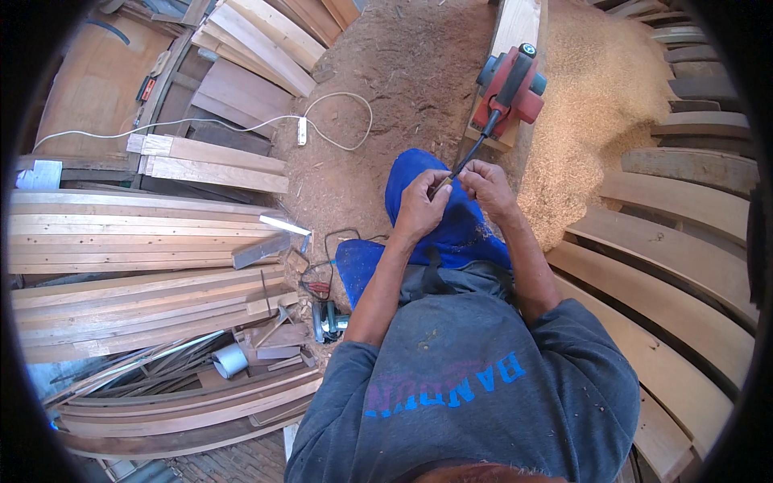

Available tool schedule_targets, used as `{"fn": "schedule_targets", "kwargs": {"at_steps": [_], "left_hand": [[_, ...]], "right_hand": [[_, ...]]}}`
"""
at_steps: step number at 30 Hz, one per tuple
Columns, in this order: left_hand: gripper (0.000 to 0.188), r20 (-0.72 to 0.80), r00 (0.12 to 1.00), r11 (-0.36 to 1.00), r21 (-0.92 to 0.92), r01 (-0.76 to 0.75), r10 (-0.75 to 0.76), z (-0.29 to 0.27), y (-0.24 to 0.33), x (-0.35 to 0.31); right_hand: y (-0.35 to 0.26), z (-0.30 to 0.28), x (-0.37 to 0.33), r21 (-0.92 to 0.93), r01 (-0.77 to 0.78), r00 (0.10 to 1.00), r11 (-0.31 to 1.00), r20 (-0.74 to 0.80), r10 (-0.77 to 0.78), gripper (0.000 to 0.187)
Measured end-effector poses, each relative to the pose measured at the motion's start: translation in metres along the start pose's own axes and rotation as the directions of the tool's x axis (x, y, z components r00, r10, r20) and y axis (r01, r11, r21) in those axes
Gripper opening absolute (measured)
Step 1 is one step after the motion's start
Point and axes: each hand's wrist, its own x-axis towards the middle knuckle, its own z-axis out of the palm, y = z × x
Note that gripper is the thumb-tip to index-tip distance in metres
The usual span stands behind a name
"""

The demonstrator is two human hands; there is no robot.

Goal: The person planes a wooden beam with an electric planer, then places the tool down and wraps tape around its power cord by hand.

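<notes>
Over my blue-clad lap, my left hand [425,205] is closed around a dark power cord [473,153] and a small brownish piece that shows at its fingertips. The cord runs up to the handle of a red and black electric planer [510,92], which rests on a long wooden board [515,28] in front of me. My right hand [489,191] is pinched closed right beside the cord, close to the left fingertips. What sits between its fingers is too small to make out.
Stacked planks [129,233] fill the left side, and curved boards [668,225] lie along the right. Wood shavings [588,105] heap beside the planer. A white extension cord with a socket [302,131] crosses the ground. A dark green power tool [328,320] lies by my left leg.
</notes>
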Motion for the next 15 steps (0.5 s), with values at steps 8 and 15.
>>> {"fn": "schedule_targets", "kwargs": {"at_steps": [8, 15], "left_hand": [[0.021, -0.003, 1.000, 1.000, -0.019, -0.023, 0.023, 0.000, -0.005, 0.001], [0.024, 0.091, 0.993, 0.990, -0.112, 0.084, -0.074, -0.004, 0.003, 0.001]], "right_hand": [[0.001, 0.001, -0.003, 0.111, -0.017, 0.999, 0.994, -0.035, 0.021, 0.015], [0.009, -0.003, 0.002, 0.270, 0.023, 0.995, 0.962, 0.083, -0.048, 0.027]]}}
